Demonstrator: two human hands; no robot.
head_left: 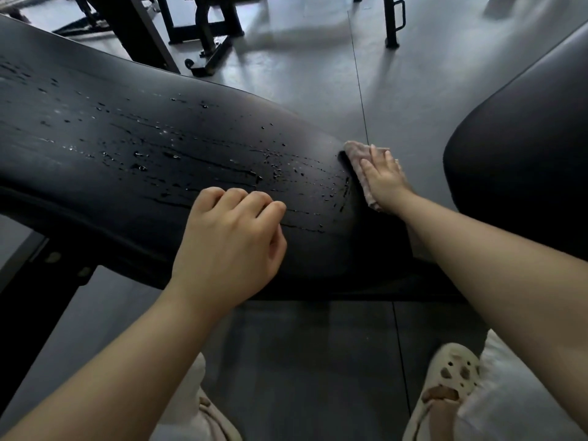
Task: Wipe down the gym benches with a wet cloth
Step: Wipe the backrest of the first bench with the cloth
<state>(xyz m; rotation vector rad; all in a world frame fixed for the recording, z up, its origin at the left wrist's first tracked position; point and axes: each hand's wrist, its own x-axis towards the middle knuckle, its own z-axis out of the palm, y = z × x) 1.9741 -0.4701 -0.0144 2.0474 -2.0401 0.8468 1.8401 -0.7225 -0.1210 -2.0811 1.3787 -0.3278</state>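
Pink cloth half hidden under right hand, against bench.

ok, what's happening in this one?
A person is wiping a black padded gym bench. The right hand presses a pinkish cloth flat against the bench's rounded end. The left hand rests on the near edge, fingers loosely curled, holding nothing. Water droplets and streaks cover the bench top.

My arms are bare from the forearms down, with no sleeves, watch or rings on my hands. I wear pale, off-white trousers. On my right foot is a cream perforated clog with round holes.
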